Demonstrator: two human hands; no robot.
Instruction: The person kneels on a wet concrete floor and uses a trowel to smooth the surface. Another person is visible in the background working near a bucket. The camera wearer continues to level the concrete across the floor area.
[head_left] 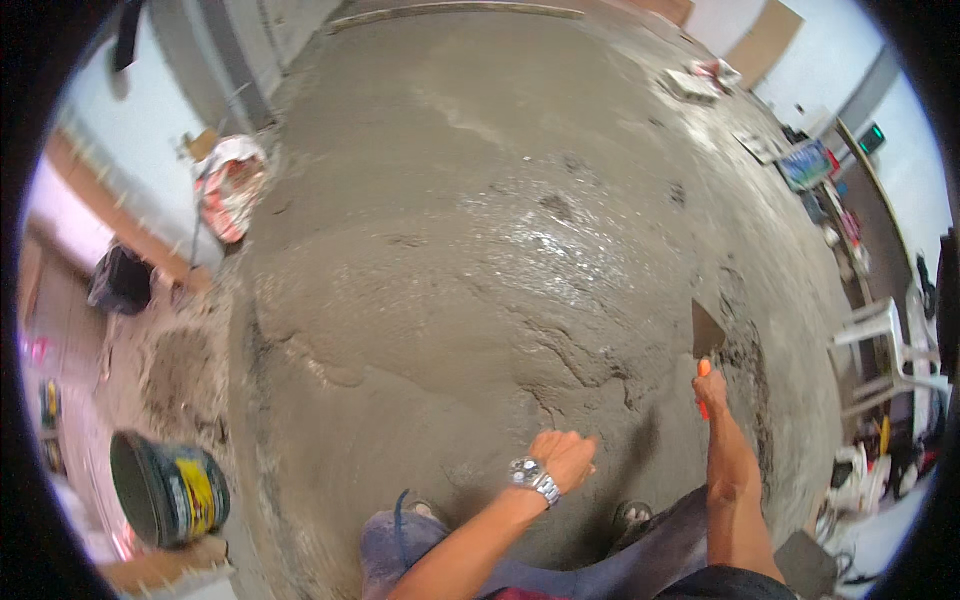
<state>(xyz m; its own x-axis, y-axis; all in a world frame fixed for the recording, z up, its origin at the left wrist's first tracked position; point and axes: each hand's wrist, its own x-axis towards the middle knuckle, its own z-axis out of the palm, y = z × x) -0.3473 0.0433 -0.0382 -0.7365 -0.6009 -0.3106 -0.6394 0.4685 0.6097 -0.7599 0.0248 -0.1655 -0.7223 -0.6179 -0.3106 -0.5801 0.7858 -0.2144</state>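
Note:
In my right hand [711, 386] is a trowel [707, 328] with an orange handle and a pointed metal blade, which is raised over the right side of the wet cement floor [440, 250]. My fingers are wrapped round the handle. Near the middle, in front of my knees, my left hand [565, 460] hangs with its fingers curled in and nothing seen in them; a metal-banded watch is on that wrist. Grey wet cement spreads ahead, shiny in the centre, with ridges and a step of thicker mix just beyond my hands. My feet [632, 513] are partly hidden by my legs.
At the left stands a dark bucket [170, 490] with a yellow label; a black pail [122, 280] and a white-and-red sack [232, 188] are farther back. A white plastic chair [885, 340] is at the right, with clutter along that wall. A long straight board [455, 10] lies at the far edge.

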